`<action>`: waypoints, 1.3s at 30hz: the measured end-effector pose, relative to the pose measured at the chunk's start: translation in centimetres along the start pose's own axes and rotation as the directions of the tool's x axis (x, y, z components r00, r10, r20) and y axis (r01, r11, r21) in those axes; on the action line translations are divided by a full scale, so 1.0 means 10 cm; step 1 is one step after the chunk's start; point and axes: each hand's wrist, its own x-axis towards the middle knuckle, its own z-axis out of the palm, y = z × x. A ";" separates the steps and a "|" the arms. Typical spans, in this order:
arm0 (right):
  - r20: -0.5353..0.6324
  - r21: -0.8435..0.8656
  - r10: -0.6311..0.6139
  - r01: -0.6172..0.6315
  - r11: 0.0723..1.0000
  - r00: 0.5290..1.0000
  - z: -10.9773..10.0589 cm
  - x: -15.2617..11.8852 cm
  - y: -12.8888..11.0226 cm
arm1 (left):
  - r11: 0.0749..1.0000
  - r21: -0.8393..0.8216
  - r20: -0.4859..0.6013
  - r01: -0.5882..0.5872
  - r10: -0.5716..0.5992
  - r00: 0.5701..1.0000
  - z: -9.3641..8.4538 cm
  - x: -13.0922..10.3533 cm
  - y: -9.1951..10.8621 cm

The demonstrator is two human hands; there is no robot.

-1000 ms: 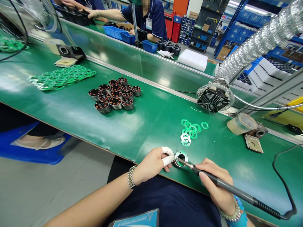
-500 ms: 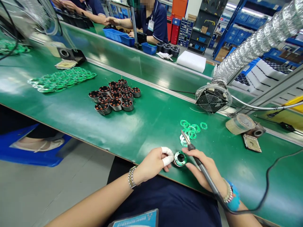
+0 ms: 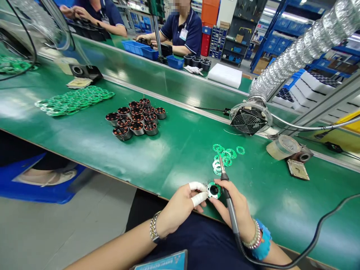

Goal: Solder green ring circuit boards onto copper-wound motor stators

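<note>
My left hand [image 3: 177,207], white tape on its thumb and index finger, pinches the left edge of a motor stator. A green ring-shaped circuit board [image 3: 218,186] lies on top of that stator, near the table's front edge. My right hand [image 3: 241,205] holds a soldering iron [image 3: 231,212], its tip pointing up and away from the board. The right thumb and index finger also touch the board's rim on the right. Just beyond, several loose green ring boards [image 3: 225,154] lie in a small heap.
Several copper-wound stators [image 3: 137,127] stand grouped left of centre, with rows of green boards [image 3: 74,100] farther left. A fume fan [image 3: 249,119] hangs on a foil duct. To the right are a round tub [image 3: 283,147] and a sponge tray [image 3: 298,170]. Co-workers sit opposite.
My right hand has moved left and closed in on the board's rim. The iron has swung more upright. The view has shifted slightly.
</note>
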 end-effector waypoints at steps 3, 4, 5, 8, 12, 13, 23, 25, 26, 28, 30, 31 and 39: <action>-0.013 0.025 -0.042 0.043 0.999 0.999 -0.03 0.04 -0.01 | 0.993 0.090 0.025 -0.072 0.070 0.997 0.02 0.02 -0.01; -0.023 0.037 -0.067 0.068 0.997 0.997 -0.04 0.06 -0.02 | 0.990 0.109 0.036 -0.091 0.088 0.995 0.01 0.03 -0.01; -0.032 0.048 -0.098 0.099 0.994 0.995 -0.06 0.09 -0.03 | 0.987 0.123 0.047 -0.107 0.102 0.994 0.01 0.04 0.00; -0.024 0.051 -0.214 0.215 0.975 0.977 -0.08 0.16 -0.07 | 0.980 0.148 0.077 -0.129 0.119 0.990 -0.02 0.08 0.01; -0.002 0.018 -0.260 0.260 0.965 0.966 -0.05 0.18 -0.10 | 0.977 0.155 0.080 -0.143 0.132 0.988 -0.04 0.09 0.02; -0.005 0.026 -0.245 0.245 0.969 0.970 -0.04 0.17 -0.10 | 0.976 0.153 0.078 -0.155 0.144 0.986 -0.04 0.09 0.02; -0.066 0.192 -0.096 0.108 0.976 0.993 -0.30 0.02 -0.18 | 0.964 0.208 0.075 -0.168 0.156 0.985 -0.11 0.11 -0.06; -0.041 0.214 -0.114 0.120 0.969 0.993 -0.39 -0.01 -0.17 | 0.961 0.219 0.081 -0.171 0.157 0.984 -0.11 0.11 -0.06; -0.025 0.219 -0.117 0.120 0.968 0.993 -0.43 -0.02 -0.17 | 0.960 0.221 0.085 -0.174 0.159 0.984 -0.11 0.10 -0.06; 0.008 0.218 -0.100 0.096 0.971 0.995 -0.48 -0.04 -0.17 | 0.958 0.223 0.088 -0.179 0.163 0.983 -0.12 0.10 -0.06; 0.040 0.222 -0.076 0.065 0.973 0.996 -0.50 -0.05 -0.18 | 0.956 0.229 0.086 -0.182 0.166 0.982 -0.13 0.09 -0.07; 0.050 0.226 -0.069 0.056 0.972 0.996 -0.50 -0.06 -0.18 | 0.955 0.233 0.086 -0.184 0.168 0.982 -0.13 0.10 -0.07; 0.063 0.236 -0.077 0.060 0.970 0.995 -0.51 -0.05 -0.20 | 0.951 0.239 0.079 -0.194 0.180 0.980 -0.12 0.11 -0.08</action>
